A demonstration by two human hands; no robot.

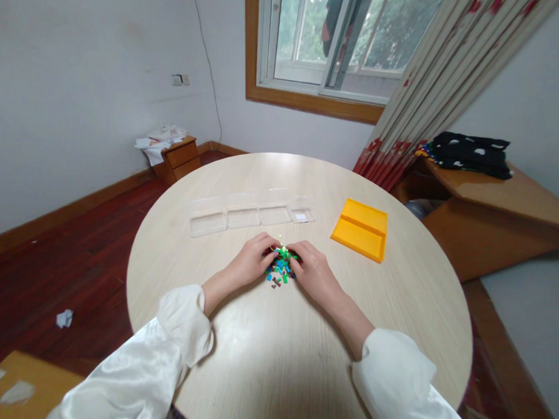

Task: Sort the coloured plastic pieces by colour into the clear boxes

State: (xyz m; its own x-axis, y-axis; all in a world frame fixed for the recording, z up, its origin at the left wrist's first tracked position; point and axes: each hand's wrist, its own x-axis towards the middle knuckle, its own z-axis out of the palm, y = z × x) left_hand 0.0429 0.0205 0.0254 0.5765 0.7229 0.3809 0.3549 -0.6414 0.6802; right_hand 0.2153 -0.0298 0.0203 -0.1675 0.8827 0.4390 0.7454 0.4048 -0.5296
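Toy bricks [283, 264] lay in a loose heap on the table [269, 366], directly between my two hands. The bricks were small, hard-edged and apparently plastic: green, blue, dark brown and pale yellow pieces, mostly short rectangles. Several brown pieces lay at the edge of the heap nearest me. The table was round, with a smooth, pale wood-grain top.

Beyond the heap stood a row of four clear boxes [243, 226], thin-walled and rectangular, three of similar size and a smaller one at the right end. A white label [301, 218] showed in the smaller box; any print on it was too small to read. Right of the heap lay a yellow tray [359, 231], glossy and squarish, divided by a straight ridge into two shallow sections.

My left hand [258, 255] entered from the left and my right hand [308, 262] from the right, both palms turned inward and wrists low over the table. The fingers of each hand were curled against the sides of the heap, with a narrow gap to the thumb; I could not tell whether they gripped any brick. Loose satin-like white sleeves [186, 324] gathered at my forearms.
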